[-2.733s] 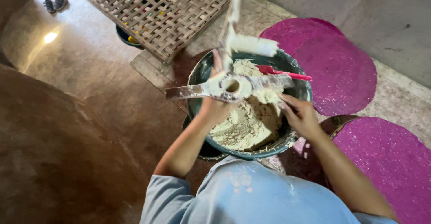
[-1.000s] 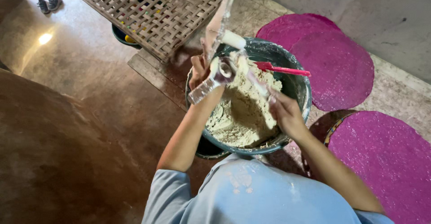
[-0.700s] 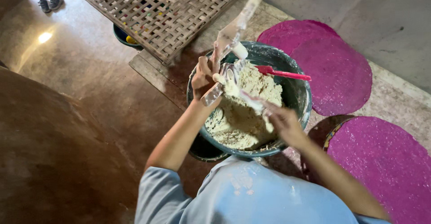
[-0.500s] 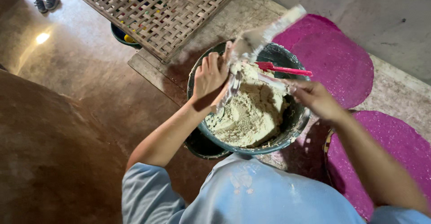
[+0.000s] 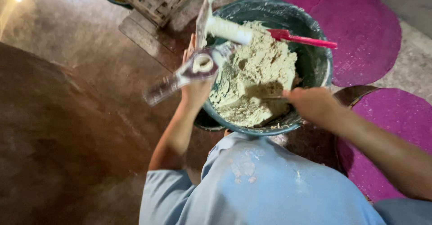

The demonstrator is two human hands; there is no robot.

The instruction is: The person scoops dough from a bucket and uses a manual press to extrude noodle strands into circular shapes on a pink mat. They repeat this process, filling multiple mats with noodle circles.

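On the brown floor [image 5: 67, 130] at far left there is nothing but one spot of light. My left hand [image 5: 196, 87] grips the near-left rim of the one dark green bowl [image 5: 317, 65], and a blurred, dough-smeared clear tool [image 5: 189, 74] crosses in front of it. One mound of pale dough [image 5: 254, 83] fills the bowl; one red spatula [image 5: 301, 38] rests across its far rim. My right hand [image 5: 315, 105] is closed at the bowl's near-right edge. Two purple mats [image 5: 360, 31] lie at right.
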